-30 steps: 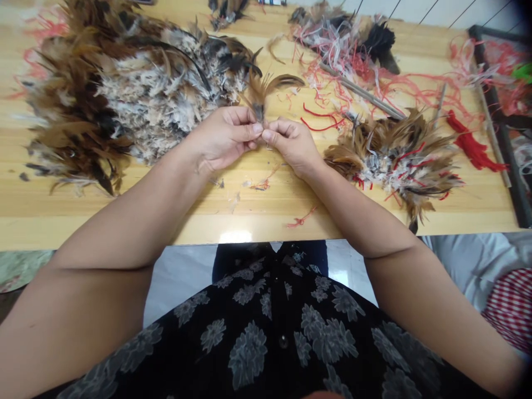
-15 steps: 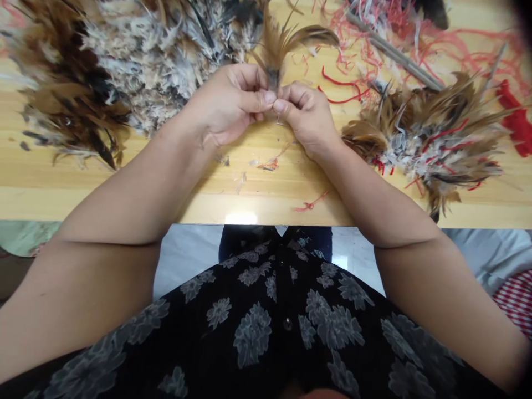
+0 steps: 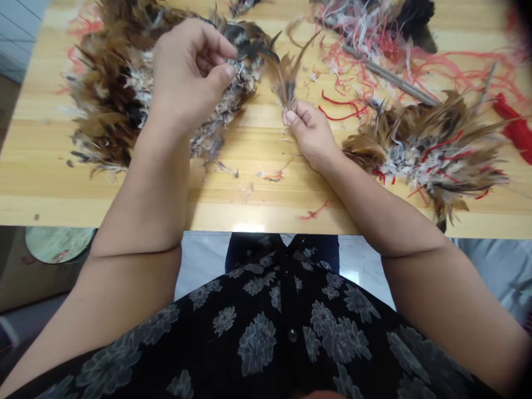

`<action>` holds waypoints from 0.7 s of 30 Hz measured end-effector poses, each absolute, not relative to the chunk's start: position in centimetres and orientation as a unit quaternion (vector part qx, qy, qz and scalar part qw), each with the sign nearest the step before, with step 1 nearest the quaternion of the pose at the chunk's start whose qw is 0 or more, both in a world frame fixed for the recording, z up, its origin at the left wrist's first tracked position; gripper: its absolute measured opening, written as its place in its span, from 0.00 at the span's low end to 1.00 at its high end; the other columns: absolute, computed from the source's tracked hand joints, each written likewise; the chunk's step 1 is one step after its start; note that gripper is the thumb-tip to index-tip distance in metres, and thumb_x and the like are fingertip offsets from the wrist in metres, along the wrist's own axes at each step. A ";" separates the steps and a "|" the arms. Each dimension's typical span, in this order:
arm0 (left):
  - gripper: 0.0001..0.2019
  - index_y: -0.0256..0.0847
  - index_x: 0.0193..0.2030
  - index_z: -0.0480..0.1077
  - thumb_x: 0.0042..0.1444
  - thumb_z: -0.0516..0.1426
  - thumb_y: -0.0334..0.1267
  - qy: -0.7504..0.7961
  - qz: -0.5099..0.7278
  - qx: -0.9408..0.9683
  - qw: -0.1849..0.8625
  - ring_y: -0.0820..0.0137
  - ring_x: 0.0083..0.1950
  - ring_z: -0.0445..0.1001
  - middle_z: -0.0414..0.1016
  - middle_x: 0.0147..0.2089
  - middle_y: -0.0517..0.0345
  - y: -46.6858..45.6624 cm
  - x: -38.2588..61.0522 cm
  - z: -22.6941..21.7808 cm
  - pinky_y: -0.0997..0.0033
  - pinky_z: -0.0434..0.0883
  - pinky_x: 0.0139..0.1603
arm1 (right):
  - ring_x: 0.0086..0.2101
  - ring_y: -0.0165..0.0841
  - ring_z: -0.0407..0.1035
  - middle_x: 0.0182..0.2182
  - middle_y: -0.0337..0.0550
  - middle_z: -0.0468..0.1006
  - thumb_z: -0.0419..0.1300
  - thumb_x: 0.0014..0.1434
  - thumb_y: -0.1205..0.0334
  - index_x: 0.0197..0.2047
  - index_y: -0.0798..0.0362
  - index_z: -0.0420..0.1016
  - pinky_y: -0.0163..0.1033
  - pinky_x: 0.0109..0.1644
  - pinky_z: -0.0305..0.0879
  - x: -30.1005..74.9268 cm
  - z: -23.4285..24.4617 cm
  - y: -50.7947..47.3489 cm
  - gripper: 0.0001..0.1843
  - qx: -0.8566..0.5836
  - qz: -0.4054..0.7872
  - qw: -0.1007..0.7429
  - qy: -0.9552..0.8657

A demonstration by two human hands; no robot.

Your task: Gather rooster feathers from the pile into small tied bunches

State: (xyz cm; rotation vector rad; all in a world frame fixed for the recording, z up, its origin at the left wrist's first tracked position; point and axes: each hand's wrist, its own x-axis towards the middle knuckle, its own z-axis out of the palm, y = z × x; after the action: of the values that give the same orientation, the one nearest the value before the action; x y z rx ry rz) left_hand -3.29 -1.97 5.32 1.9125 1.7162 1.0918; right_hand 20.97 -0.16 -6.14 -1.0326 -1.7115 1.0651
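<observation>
In the head view my right hand (image 3: 310,130) pinches a small bunch of brown feathers (image 3: 286,86) by its pale quill ends, between thumb and fingers. The feather tips fan upward above that hand. My left hand (image 3: 197,69) is over the large feather pile (image 3: 120,72), its thumb and curled fingers a little apart beside dark feathers at the pile's right side. Nothing shows between its fingertips. Whether the fingertips touch the dark feathers I cannot tell.
Tied feather bundles (image 3: 424,149) with red ties lie to the right. Behind them are a grey stick (image 3: 399,80), tangled pink and white strings (image 3: 374,39) and red cord (image 3: 513,127). Scraps (image 3: 272,174) lie near the wooden table's front edge (image 3: 266,221).
My left hand has let go of the feather bunch and moved left and up over the large pile. The right hand keeps the bunch, nearly in place. The view has shifted slightly.
</observation>
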 end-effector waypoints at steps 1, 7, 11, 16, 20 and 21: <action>0.13 0.38 0.59 0.91 0.78 0.66 0.21 0.631 0.336 0.684 0.147 0.61 0.56 0.86 0.93 0.57 0.52 -2.3 -3.4 6.1 0.63 0.81 0.65 | 0.47 0.35 0.73 0.38 0.36 0.74 0.62 0.88 0.59 0.40 0.48 0.73 0.47 0.72 0.77 21.0 -6.4 0.0 0.18 -0.415 0.415 0.422 -0.690; 0.04 0.39 0.48 0.88 0.78 0.72 0.36 0.719 -0.015 0.687 0.110 0.41 0.69 0.88 0.93 0.56 0.41 -3.1 -2.8 8.3 0.45 0.80 0.79 | 0.46 0.36 0.74 0.37 0.36 0.73 0.62 0.89 0.54 0.41 0.47 0.73 0.48 0.71 0.78 21.2 -6.9 0.1 0.19 -0.421 0.373 0.430 -0.706; 0.12 0.34 0.51 0.87 0.82 0.71 0.43 0.706 -0.095 0.698 0.070 0.30 0.73 0.85 0.90 0.64 0.27 -2.8 -2.6 7.3 0.37 0.79 0.78 | 0.43 0.36 0.72 0.35 0.35 0.72 0.63 0.89 0.54 0.41 0.47 0.74 0.47 0.68 0.79 21.2 -6.9 -0.1 0.19 -0.431 0.369 0.439 -0.697; 0.09 0.40 0.43 0.81 0.67 0.76 0.37 0.711 0.018 0.689 0.142 0.33 0.79 0.78 0.87 0.53 0.41 -1.4 -4.3 4.2 0.43 0.73 0.84 | 0.43 0.37 0.74 0.35 0.36 0.75 0.65 0.88 0.53 0.40 0.47 0.76 0.48 0.67 0.80 21.0 -7.3 0.0 0.19 -0.429 0.371 0.438 -0.697; 0.17 0.46 0.32 0.67 0.59 0.72 0.29 0.705 0.059 0.687 0.167 0.34 0.76 0.78 0.82 0.44 0.47 -0.9 -4.9 3.4 0.41 0.71 0.85 | 0.46 0.38 0.76 0.37 0.38 0.78 0.66 0.87 0.53 0.40 0.48 0.77 0.48 0.67 0.80 20.8 -7.7 0.1 0.19 -0.416 0.367 0.445 -0.703; 0.20 0.47 0.30 0.63 0.56 0.71 0.26 0.710 0.040 0.686 0.157 0.35 0.72 0.80 0.79 0.41 0.49 -1.1 -4.6 3.8 0.40 0.71 0.84 | 0.46 0.38 0.77 0.37 0.38 0.78 0.66 0.87 0.54 0.40 0.48 0.77 0.49 0.67 0.79 20.8 -7.7 0.1 0.18 -0.415 0.365 0.446 -0.705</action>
State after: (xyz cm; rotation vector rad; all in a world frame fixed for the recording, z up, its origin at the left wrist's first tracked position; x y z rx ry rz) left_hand -4.61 -1.06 3.80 1.9617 2.0305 0.1155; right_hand 20.76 0.11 -7.73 -1.0274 -1.7452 0.9031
